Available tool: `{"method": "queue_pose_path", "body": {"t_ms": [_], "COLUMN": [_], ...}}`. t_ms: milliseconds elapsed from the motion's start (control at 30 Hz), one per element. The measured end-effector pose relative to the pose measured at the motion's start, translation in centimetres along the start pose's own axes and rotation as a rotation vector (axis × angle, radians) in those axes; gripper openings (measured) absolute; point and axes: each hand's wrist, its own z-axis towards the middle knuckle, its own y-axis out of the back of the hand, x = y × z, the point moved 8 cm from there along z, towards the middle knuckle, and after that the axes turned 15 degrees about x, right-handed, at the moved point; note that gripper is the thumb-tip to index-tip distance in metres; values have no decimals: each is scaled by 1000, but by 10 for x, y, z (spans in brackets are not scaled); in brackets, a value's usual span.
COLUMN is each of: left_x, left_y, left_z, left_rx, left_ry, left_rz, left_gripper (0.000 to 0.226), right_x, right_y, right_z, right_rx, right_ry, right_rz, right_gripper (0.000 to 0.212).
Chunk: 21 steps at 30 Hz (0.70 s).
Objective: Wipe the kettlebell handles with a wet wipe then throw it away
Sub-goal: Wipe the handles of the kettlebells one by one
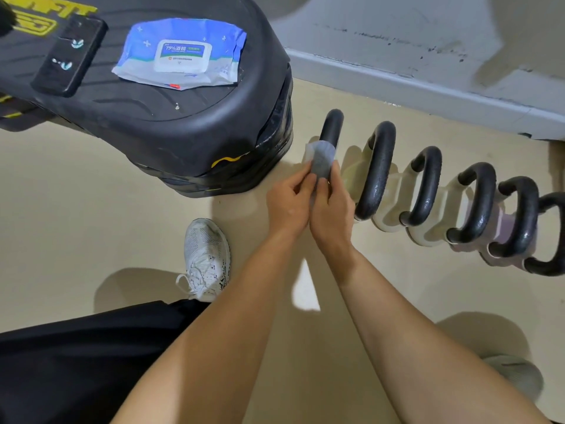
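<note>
Wet wipe [321, 157] held
I see left hand [289, 206] and right hand [331, 209] pinching it before the leftmost kettlebell handle [332, 125].

Wipe pack [183, 53] on step platform [189, 127], kettlebells [377, 169] in a row to its right

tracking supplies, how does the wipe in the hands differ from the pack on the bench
The wet wipe is one thin, see-through sheet, pinched by the left hand and right hand; the wipe pack is a blue-and-white packet, lying flat on the black bench, untouched.
</note>
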Motion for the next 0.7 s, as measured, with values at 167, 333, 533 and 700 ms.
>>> {"method": "queue_pose_path", "body": {"t_ms": [167, 333, 533, 700], "left_x": [11, 23, 34, 33], "left_y": [1, 3, -2, -1], "left_z": [-6, -18, -4, 10], "left_rx": [32, -2, 49, 126], "left_ry": [8, -28, -106, -179], "left_rz": [57, 282, 569, 756], "left_gripper": [33, 40, 26, 25], "right_x": [-24, -34, -52, -50], "right_y": [-1, -6, -9, -7], "right_z": [-7, -14, -1, 2], "right_rx": [57, 70, 115, 146], "right_ry": [55, 96, 85, 86], "right_rz": [-277, -299, -320, -363], "right_gripper": [43, 40, 32, 33]}}
